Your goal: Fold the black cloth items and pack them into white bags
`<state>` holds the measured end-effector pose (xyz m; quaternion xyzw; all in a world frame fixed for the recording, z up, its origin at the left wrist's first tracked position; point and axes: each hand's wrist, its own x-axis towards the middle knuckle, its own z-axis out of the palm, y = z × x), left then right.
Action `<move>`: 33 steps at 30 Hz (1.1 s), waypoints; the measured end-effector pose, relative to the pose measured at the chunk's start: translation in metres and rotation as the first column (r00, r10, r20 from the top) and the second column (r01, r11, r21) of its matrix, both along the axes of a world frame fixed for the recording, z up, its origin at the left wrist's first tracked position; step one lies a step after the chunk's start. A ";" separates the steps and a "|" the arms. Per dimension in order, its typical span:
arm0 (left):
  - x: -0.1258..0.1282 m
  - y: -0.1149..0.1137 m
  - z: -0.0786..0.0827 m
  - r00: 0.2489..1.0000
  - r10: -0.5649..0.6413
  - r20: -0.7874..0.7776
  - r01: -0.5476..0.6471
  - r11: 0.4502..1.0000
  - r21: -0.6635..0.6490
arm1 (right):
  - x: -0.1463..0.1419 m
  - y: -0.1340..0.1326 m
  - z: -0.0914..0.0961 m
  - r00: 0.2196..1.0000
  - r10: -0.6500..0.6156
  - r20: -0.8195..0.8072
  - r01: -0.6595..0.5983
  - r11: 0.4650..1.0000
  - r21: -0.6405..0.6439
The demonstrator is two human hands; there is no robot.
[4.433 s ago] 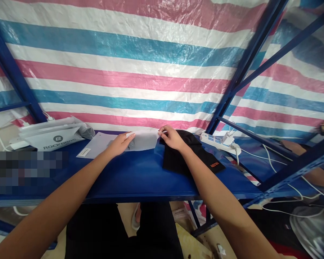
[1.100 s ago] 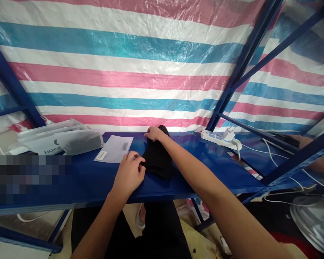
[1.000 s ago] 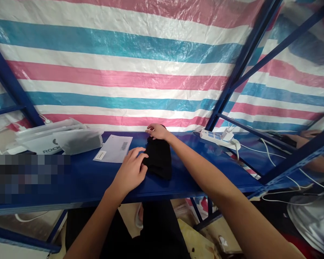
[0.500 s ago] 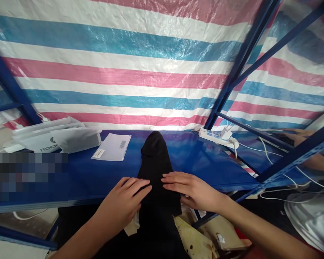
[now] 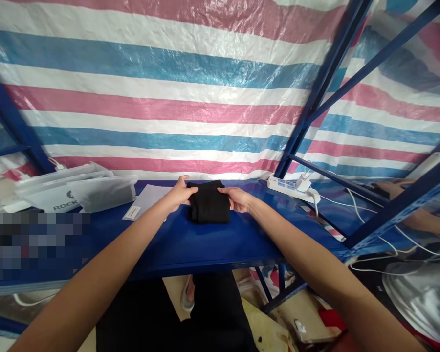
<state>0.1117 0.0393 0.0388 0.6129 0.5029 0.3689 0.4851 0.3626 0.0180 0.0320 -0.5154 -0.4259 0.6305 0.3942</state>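
A black folded garment (image 5: 210, 203) lies as a compact, roughly square bundle on the blue tabletop (image 5: 205, 249), towards its back edge. My left hand (image 5: 182, 193) grips its left side, thumb on top and the other fingers partly hidden. At the right side my right hand (image 5: 238, 198) holds it the same way, with the thumb over the upper edge. Just left of the bundle, partly behind my left forearm, lies a flat translucent zip pouch (image 5: 148, 198) with a small white label.
Several frosted plastic bags (image 5: 102, 190) stand at the back left. A white power strip (image 5: 293, 188) with a plugged-in charger sits at the back right, beside a blue rack post (image 5: 304, 122). Another person's arm (image 5: 432, 220) shows at far right. Cardboard boxes (image 5: 308, 318) lie under the table.
The black garment lay stretched out towards me with my hands flat on it. Now it is folded into a small bundle farther back, and both hands have moved forward and gripped its sides.
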 end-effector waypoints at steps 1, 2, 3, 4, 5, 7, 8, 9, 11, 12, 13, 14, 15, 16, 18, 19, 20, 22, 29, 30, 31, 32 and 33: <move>0.003 0.007 -0.004 0.996 0.031 -0.089 -0.026 0.998 0.053 | -0.002 0.003 -0.004 1.000 -0.030 -0.008 0.029 0.998 -0.048; 0.005 0.010 -0.008 0.979 0.079 -0.188 -0.050 0.986 0.156 | -0.003 0.004 -0.008 0.998 -0.053 -0.021 0.051 0.995 -0.086; 0.007 0.011 -0.011 0.952 0.137 -0.274 -0.052 0.954 0.296 | -0.005 0.004 -0.012 0.997 -0.072 -0.032 0.068 0.992 -0.108; 0.009 0.010 -0.013 0.923 0.185 -0.337 -0.018 0.896 0.443 | -0.005 0.002 -0.016 0.995 -0.096 -0.038 0.092 0.991 -0.096; 0.011 0.007 -0.014 0.902 0.203 -0.381 0.055 0.822 0.567 | -0.006 0.000 -0.019 0.993 -0.113 -0.041 0.109 0.991 -0.078; 0.017 0.000 -0.016 0.870 0.106 -0.481 0.284 0.690 0.666 | -0.005 -0.002 -0.023 0.991 -0.126 -0.054 0.123 0.991 -0.054; 0.020 -0.004 -0.017 0.835 0.012 -0.550 0.409 0.656 0.634 | -0.003 -0.003 -0.024 0.992 -0.119 -0.053 0.116 0.992 -0.042; 0.023 -0.007 -0.019 0.786 -0.086 -0.612 0.511 0.646 0.566 | -0.001 -0.003 -0.025 0.993 -0.110 -0.038 0.109 0.994 -0.019; 0.027 -0.010 -0.023 0.711 -0.228 -0.665 0.610 0.671 0.421 | 0.005 -0.003 -0.024 0.987 -0.136 0.082 0.128 0.987 0.095; 0.028 -0.010 -0.026 0.705 -0.267 -0.657 0.614 0.693 0.378 | 0.009 -0.003 -0.022 0.966 -0.180 0.186 0.140 0.968 0.210; 0.029 -0.009 -0.030 0.718 -0.288 -0.633 0.603 0.711 0.361 | 0.013 -0.004 -0.020 0.922 -0.245 0.299 0.129 0.924 0.360; 0.029 -0.008 -0.033 0.737 -0.298 -0.606 0.590 0.722 0.362 | 0.017 -0.006 -0.018 0.863 -0.313 0.396 0.073 0.854 0.516; 0.028 -0.006 -0.036 0.754 -0.307 -0.580 0.579 0.727 0.369 | 0.020 -0.009 -0.016 0.809 -0.354 0.469 -0.038 0.765 0.643; 0.027 -0.004 -0.038 0.768 -0.318 -0.557 0.574 0.728 0.375 | 0.023 -0.013 -0.013 0.775 -0.356 0.522 -0.182 0.667 0.723; 0.025 0.000 -0.041 0.781 -0.356 -0.513 0.574 0.733 0.366 | 0.026 -0.022 -0.009 0.747 -0.254 0.615 -0.449 0.489 0.748; 0.023 0.002 -0.041 0.793 -0.375 -0.479 0.565 0.746 0.351 | 0.026 -0.027 -0.007 0.724 -0.176 0.666 -0.550 0.436 0.713; 0.021 0.003 -0.041 0.812 -0.388 -0.436 0.545 0.771 0.329 | 0.026 -0.031 -0.006 0.688 -0.104 0.718 -0.628 0.410 0.661; 0.017 0.004 -0.039 0.861 -0.388 -0.329 0.479 0.836 0.267 | 0.026 -0.037 -0.006 0.601 -0.017 0.799 -0.723 0.415 0.552; -0.006 -0.011 -0.016 0.881 -0.469 -0.062 0.468 0.842 0.268 | 0.025 -0.032 -0.006 0.742 -0.070 0.667 -0.549 0.506 0.665; -0.008 -0.014 -0.014 0.874 -0.480 -0.071 0.481 0.836 0.265 | 0.024 -0.028 -0.005 0.799 -0.105 0.592 -0.450 0.548 0.705; -0.008 -0.015 -0.013 0.874 -0.480 -0.077 0.482 0.838 0.257 | 0.022 -0.025 -0.005 0.852 -0.145 0.503 -0.333 0.590 0.736; -0.008 -0.016 -0.013 0.880 -0.468 -0.078 0.472 0.845 0.251 | 0.021 -0.021 -0.005 0.897 -0.185 0.402 -0.208 0.627 0.751; -0.006 -0.017 -0.015 0.890 -0.452 -0.068 0.453 0.854 0.254 | 0.018 -0.017 -0.005 0.930 -0.215 0.297 -0.086 0.660 0.746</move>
